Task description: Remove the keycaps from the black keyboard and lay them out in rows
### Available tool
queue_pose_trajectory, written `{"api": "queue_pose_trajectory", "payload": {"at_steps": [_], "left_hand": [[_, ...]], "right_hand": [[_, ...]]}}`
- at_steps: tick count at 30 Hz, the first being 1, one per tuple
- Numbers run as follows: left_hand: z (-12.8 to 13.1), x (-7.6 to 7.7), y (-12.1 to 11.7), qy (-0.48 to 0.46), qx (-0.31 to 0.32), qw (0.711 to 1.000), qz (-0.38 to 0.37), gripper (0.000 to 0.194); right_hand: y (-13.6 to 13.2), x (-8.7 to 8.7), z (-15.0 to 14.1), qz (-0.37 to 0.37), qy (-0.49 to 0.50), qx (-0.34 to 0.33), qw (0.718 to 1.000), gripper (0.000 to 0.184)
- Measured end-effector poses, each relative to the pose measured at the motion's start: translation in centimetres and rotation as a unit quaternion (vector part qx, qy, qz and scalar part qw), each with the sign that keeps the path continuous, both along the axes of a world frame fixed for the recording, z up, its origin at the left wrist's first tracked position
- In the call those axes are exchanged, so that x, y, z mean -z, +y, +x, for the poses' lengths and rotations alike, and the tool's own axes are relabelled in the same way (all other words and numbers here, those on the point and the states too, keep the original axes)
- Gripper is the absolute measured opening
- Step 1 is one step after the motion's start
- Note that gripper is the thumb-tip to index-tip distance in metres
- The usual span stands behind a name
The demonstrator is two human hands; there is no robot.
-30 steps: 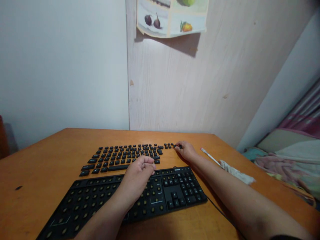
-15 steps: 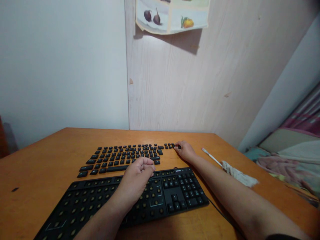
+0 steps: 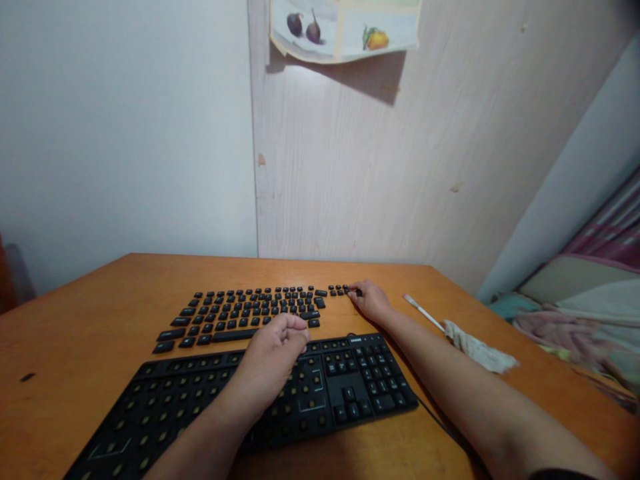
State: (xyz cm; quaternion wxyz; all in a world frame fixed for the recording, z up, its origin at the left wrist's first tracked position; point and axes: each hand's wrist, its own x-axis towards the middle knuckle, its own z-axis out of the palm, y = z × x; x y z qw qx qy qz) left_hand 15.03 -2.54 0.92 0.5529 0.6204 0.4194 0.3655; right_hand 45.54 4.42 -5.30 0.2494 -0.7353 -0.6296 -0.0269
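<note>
A black keyboard (image 3: pixel 345 383) lies across the front of the desk. Its main section shows bare switch posts, while keycaps still sit on the number pad, the arrow keys and a few keys above them. My left hand (image 3: pixel 277 347) hovers over its upper middle, thumb and fingers pinched together; whatever they hold is hidden. Beyond it, loose black keycaps (image 3: pixel 255 310) are laid out in rows on the desk. My right hand (image 3: pixel 370 300) rests at the right end of the top rows, its fingertips closed on a dark keycap (image 3: pixel 359 293).
To the right of my right forearm lies a white-handled brush (image 3: pixel 424 312) beside a crumpled pale cloth (image 3: pixel 477 348). The keyboard cable (image 3: pixel 445 427) runs under that forearm. A small dark spot (image 3: pixel 27 377) marks the desk's left side. A wall rises behind the desk (image 3: pixel 150 267).
Both hands hold nearly the same positions. The whole view has shifted very slightly, and no keycap has visibly moved.
</note>
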Motion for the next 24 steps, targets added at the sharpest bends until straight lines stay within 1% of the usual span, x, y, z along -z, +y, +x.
{"api": "queue_pose_trajectory", "payload": {"at_steps": [7, 11, 18, 22, 24], "left_hand": [[-0.1, -0.1, 0.0, 0.011, 0.005, 1.0, 0.006, 0.025], [0.0, -0.1, 0.0, 0.009, 0.014, 1.0, 0.011, 0.024], [0.0, 0.1, 0.1, 0.016, 0.018, 0.999, 0.029, 0.026], [0.0, 0.4, 0.2, 0.025, 0.023, 0.998, 0.049, 0.027], [0.1, 0.5, 0.2, 0.031, 0.024, 0.998, 0.053, 0.026]], "right_hand": [[-0.5, 0.0, 0.1, 0.042, 0.032, -0.001, 0.999, 0.033], [-0.9, -0.5, 0.3, 0.078, 0.063, -0.001, 0.995, 0.033], [-2.1, -2.2, -0.1, 0.134, 0.143, -0.021, 0.98, 0.025], [-4.1, -3.6, -1.3, 0.14, 0.187, -0.033, 0.972, 0.02], [-5.7, -4.6, -2.4, 0.125, 0.217, -0.043, 0.967, 0.024]]}}
